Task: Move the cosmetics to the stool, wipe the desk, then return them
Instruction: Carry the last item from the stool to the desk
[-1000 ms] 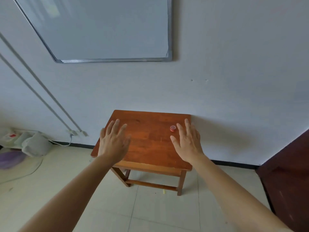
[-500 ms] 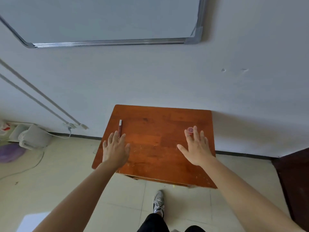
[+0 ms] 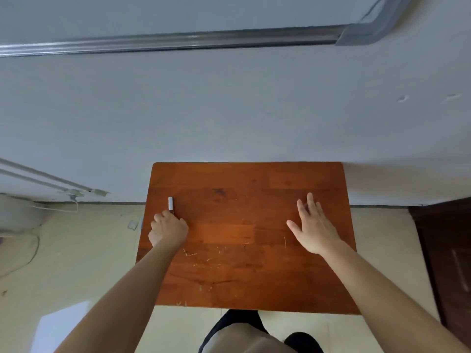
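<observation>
L hand [image 3: 168,231] is curled round the lower end of a slim cosmetic pencil [image 3: 170,203]. Only its white-capped tip w/ a bit of dark barrel sticks out past the knuckles, pointing toward the wall. The pencil is at the left side of the stool [image 3: 242,189], near the edge (can't tell if it's lifted or lying on the wood). R hand [image 3: 314,228] holds nothing: fingers straight and spread, palm down over the right part of the stool top, well apart from the L hand. Contact w/ the wood can't be judged. The stool top is reddish-brown wood w/ pale scratches toward the near edge. It sits against a pale wall, below a whiteboard frame [image 3: 178,43]. Dark wooden door [image 3: 448,250] at right, cable conduits [image 3: 46,178] at left, tiled floor below.
</observation>
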The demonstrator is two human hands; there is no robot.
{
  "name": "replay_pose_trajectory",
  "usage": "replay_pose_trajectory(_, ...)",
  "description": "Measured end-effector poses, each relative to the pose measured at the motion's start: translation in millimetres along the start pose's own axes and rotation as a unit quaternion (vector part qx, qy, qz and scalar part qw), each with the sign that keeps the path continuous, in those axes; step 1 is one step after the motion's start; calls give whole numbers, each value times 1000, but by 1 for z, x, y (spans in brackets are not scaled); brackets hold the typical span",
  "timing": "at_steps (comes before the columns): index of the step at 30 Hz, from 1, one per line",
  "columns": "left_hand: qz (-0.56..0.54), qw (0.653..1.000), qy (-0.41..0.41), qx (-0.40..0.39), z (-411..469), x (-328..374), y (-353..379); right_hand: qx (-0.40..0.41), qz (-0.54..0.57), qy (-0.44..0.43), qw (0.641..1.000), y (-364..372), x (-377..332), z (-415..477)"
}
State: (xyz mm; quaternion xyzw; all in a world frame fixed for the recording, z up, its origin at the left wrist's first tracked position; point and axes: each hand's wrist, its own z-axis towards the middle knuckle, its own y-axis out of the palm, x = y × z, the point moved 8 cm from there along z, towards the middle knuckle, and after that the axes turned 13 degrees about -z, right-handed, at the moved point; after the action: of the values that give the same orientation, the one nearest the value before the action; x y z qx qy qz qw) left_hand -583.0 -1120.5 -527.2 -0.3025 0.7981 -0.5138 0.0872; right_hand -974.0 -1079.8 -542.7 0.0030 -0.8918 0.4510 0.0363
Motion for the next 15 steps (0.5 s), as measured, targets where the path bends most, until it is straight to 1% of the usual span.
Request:
replay_pose_trajectory(1,8,1000,16,0,2,7,5,8,-5,4,1000,0,0,4)
replay_pose_trajectory(3,37,996,79,-2,0,29,19,27,-11,11,1000,-1,0,9)
replay_pose_trajectory(7,110,976,186,-26,-10,76,49,35,1,17,999,2,-3,5)
replay_pose_trajectory(11,162,958,234,-25,-11,105,61,58,12,18,998,-2,-1,4)
replay_pose_trajectory(15,183,948,260,-22,-13,124,62,79,32,21,996,0,0,6)
